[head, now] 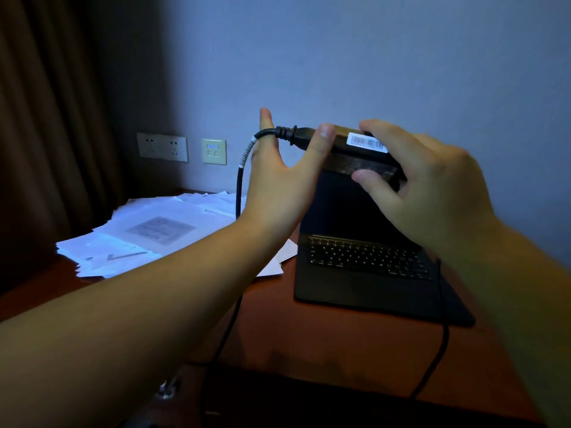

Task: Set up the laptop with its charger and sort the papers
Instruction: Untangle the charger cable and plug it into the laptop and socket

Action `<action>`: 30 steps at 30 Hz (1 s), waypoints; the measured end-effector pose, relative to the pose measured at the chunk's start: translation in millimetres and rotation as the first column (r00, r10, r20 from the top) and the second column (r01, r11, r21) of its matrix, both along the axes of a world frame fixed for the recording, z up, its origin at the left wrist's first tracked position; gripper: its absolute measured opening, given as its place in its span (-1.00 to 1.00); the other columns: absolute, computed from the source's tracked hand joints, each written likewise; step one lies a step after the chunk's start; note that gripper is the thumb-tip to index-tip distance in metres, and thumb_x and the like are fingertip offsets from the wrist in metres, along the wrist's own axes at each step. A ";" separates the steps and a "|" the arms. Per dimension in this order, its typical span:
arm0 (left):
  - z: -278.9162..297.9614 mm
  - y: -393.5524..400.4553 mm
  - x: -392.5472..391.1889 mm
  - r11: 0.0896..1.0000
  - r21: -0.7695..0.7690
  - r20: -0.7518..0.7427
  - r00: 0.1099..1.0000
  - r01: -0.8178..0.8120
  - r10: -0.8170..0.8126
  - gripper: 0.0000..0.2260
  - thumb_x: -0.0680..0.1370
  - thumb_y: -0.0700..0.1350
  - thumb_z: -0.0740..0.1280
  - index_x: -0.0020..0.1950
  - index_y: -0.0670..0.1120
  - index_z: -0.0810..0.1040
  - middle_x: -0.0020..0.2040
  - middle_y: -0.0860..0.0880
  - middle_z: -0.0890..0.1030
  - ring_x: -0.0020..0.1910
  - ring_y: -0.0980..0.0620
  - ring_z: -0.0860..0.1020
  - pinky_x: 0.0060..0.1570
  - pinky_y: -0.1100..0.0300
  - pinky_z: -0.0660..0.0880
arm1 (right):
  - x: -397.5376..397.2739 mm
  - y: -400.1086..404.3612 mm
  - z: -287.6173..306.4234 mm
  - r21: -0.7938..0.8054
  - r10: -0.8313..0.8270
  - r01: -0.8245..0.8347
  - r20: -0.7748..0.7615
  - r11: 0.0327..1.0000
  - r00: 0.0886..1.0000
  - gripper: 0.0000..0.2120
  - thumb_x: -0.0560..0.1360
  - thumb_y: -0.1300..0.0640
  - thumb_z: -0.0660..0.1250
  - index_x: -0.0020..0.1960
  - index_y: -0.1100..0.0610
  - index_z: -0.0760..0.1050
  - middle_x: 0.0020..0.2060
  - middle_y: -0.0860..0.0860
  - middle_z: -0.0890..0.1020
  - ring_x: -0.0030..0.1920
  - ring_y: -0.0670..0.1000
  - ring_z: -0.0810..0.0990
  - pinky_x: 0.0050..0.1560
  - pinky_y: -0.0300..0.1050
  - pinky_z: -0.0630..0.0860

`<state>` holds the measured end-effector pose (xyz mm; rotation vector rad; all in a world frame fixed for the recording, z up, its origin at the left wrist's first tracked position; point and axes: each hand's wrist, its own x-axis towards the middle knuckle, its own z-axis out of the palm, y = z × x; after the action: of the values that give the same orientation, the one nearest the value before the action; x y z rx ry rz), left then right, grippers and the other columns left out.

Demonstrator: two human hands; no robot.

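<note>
I hold a black charger brick (358,156) with a white barcode label in the air above the laptop. My right hand (426,186) grips it from the right, thumb underneath. My left hand (278,177) has its thumb against the brick's left end, and its forefinger points up behind the cable. The cable (239,180) leaves a ribbed plug at that end and hangs down past my left wrist. A black laptop (364,264) stands open on the desk, screen dark. A loose heap of white papers (148,233) lies to its left.
The desk (309,341) is reddish-brown wood. A second stretch of cable (441,335) runs down the laptop's right side and over the desk's front edge. A double wall socket (162,146) and a switch plate (213,152) sit on the wall behind the papers. Brown curtains (46,118) hang at left.
</note>
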<state>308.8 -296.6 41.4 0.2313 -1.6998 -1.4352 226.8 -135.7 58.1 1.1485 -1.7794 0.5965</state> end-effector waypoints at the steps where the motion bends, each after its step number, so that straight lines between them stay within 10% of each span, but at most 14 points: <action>1: -0.5 -4.8 -14.3 1.000 -0.002 0.013 1.000 -0.012 0.012 0.00 0.39 0.43 0.31 0.69 0.11 -0.03 0.66 0.08 0.18 0.62 0.08 0.18 0.60 -0.04 0.15 | -16.6 -4.6 1.9 0.017 -0.001 0.002 -0.018 1.000 1.000 -0.53 0.53 -0.09 0.40 0.41 -0.02 0.52 -0.09 0.08 0.68 -0.18 0.21 0.61 -0.19 0.00 0.53; 8: -5.6 -55.0 -126.4 0.991 -0.050 0.097 0.986 -0.128 0.132 -0.24 0.44 0.41 0.28 0.49 -0.05 0.42 0.44 0.07 0.50 0.45 0.09 0.42 0.51 0.00 0.32 | -133.2 -58.4 1.1 0.079 -0.005 0.002 0.033 0.997 0.999 -0.53 0.51 -0.11 0.37 0.40 -0.05 0.52 -0.05 0.06 0.69 -0.08 0.21 0.64 -0.12 0.03 0.54; 16: 24.0 -112.9 -216.2 0.989 0.034 0.165 0.977 -0.142 0.134 -0.08 0.30 0.50 0.26 0.53 0.01 0.39 0.43 0.06 0.54 0.39 0.14 0.49 0.42 0.08 0.42 | -234.0 -119.7 39.3 0.177 0.052 -0.083 0.174 0.981 0.983 -0.52 0.49 -0.14 0.30 0.37 -0.03 0.53 0.00 0.06 0.70 -0.02 0.24 0.64 -0.04 0.16 0.58; 22: 84.1 -128.8 -244.3 0.972 0.209 0.285 0.958 -0.105 0.042 -0.51 0.40 0.37 0.38 0.06 0.00 0.64 -0.13 0.07 0.73 -0.13 0.13 0.70 -0.11 0.12 0.56 | -265.3 -146.5 92.0 0.248 0.023 -0.089 0.257 0.965 0.966 -0.53 0.49 -0.12 0.37 0.35 -0.01 0.52 -0.02 0.07 0.68 -0.05 0.24 0.64 -0.10 0.09 0.56; 30: 188.7 -135.4 -265.9 0.795 0.603 0.192 0.954 0.071 -0.231 -0.62 0.56 0.05 0.48 0.23 -0.20 0.62 0.12 -0.21 0.71 0.03 -0.13 0.73 -0.14 0.19 0.64 | -277.7 -146.8 197.6 0.345 -0.028 -0.088 0.316 0.934 0.948 -0.58 0.51 -0.08 0.44 0.31 0.03 0.54 0.00 0.02 0.68 -0.04 0.16 0.64 -0.11 0.10 0.56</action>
<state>42.9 -432.1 230.1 0.6605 -1.4356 -2.1187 -50.9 -282.6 255.8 1.3863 -2.2153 0.5094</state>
